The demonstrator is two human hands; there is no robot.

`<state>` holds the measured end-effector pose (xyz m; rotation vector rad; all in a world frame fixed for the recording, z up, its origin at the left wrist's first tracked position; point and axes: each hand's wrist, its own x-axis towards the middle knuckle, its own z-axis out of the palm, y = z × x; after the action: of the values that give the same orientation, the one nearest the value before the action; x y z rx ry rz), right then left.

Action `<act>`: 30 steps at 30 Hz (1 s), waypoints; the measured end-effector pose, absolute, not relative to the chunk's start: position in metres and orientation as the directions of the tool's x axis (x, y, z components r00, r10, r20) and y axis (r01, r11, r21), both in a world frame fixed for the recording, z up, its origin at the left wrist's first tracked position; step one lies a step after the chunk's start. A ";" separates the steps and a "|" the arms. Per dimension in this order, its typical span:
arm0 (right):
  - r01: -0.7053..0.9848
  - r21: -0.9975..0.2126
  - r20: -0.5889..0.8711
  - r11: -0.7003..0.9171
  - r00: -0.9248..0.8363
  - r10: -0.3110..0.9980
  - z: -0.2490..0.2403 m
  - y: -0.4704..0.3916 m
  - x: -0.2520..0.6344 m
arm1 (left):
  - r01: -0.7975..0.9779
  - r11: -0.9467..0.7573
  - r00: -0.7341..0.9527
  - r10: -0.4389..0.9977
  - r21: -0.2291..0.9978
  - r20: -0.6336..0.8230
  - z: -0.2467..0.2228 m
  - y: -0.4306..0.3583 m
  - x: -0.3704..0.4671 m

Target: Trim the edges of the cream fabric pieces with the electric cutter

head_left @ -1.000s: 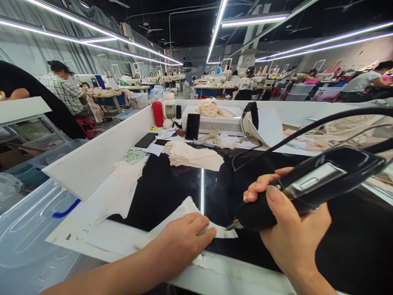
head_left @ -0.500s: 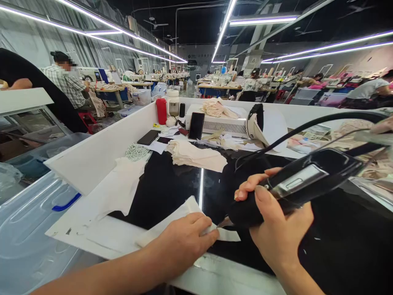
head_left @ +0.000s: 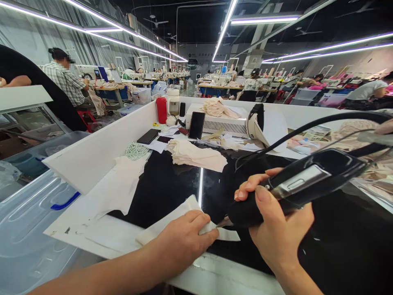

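Note:
Near the front edge of the table, my left hand (head_left: 186, 239) is closed on a folded cream fabric piece (head_left: 167, 216), its thumb and forefinger pinching the right end. A narrow strip of the fabric sticks out to the right beyond the fingertips. My right hand (head_left: 281, 229) is wrapped round a black corded hand tool (head_left: 310, 180) with a silver panel on its side. The tool's pointed metal tip (head_left: 225, 222) is at the fabric, close by my left fingertips; whether it touches, I cannot tell. Its thick cable runs off to the right.
Stacked cream fabric pieces (head_left: 198, 155) lie on the black work surface (head_left: 159, 192). Another fabric piece (head_left: 124, 180) lies left. Behind stand a phone (head_left: 196, 125), a red cup (head_left: 161, 110) and a white box (head_left: 227, 127). A white side wall (head_left: 101, 151) borders the left. Several people sit beyond.
Hardly anything differs: both hands, the fabric and the tool keep nearly the same places. The view has shifted very slightly.

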<state>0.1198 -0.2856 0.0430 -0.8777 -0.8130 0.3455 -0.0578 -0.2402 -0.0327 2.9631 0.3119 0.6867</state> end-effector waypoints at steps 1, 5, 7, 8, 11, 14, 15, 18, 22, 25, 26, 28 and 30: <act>0.053 -0.795 0.482 0.604 0.659 0.577 0.042 -0.285 0.120 | 0.181 -0.975 0.878 0.218 0.126 0.426 -0.033 -0.240 -0.058; 0.060 -0.795 0.487 0.603 0.656 0.577 0.042 -0.283 0.121 | 0.200 -0.971 0.869 0.236 0.129 0.435 -0.032 -0.240 -0.057; 0.065 -0.781 0.498 0.621 0.664 0.557 0.044 -0.281 0.121 | 0.207 -0.967 0.863 0.252 0.148 0.439 -0.031 -0.240 -0.057; 0.066 -0.772 0.505 0.632 0.667 0.547 0.044 -0.280 0.120 | 0.208 -0.965 0.859 0.257 0.158 0.442 -0.030 -0.240 -0.058; 0.051 -0.762 0.508 0.646 0.665 0.547 0.044 -0.276 0.118 | 0.204 -0.965 0.847 0.259 0.167 0.464 -0.029 -0.240 -0.058; 0.037 -0.776 0.497 0.630 0.651 0.574 0.042 -0.275 0.116 | 0.201 -0.966 0.837 0.255 0.161 0.484 -0.028 -0.240 -0.057; 0.040 -0.778 0.499 0.627 0.646 0.577 0.040 -0.275 0.116 | 0.202 -0.966 0.835 0.255 0.160 0.487 -0.028 -0.240 -0.056; 0.057 -0.779 0.508 0.625 0.641 0.575 0.039 -0.273 0.116 | 0.208 -0.965 0.835 0.261 0.162 0.484 -0.028 -0.241 -0.055; 0.052 -0.791 0.486 0.610 0.659 0.574 0.040 -0.272 0.119 | 0.202 -0.958 0.853 0.274 0.202 0.445 -0.026 -0.239 -0.060; 0.097 -0.803 0.488 0.588 0.673 0.555 0.043 -0.273 0.126 | 0.161 -0.945 0.867 0.274 0.286 0.416 -0.022 -0.230 -0.067; 0.125 -0.806 0.499 0.579 0.670 0.549 0.044 -0.274 0.129 | 0.168 -0.936 0.860 0.292 0.308 0.418 -0.020 -0.226 -0.069; 0.190 -0.814 0.522 0.549 0.653 0.549 0.046 -0.276 0.138 | 0.253 -0.912 0.823 0.378 0.322 0.424 -0.017 -0.216 -0.072; 0.267 -0.819 0.545 0.507 0.637 0.545 0.047 -0.278 0.149 | 0.408 -0.865 0.763 0.499 0.294 0.411 -0.015 -0.205 -0.073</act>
<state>0.1486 -0.2777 0.0469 -1.0617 -0.9050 0.1982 -0.0732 -0.2049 -0.0150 2.7709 0.7201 0.7256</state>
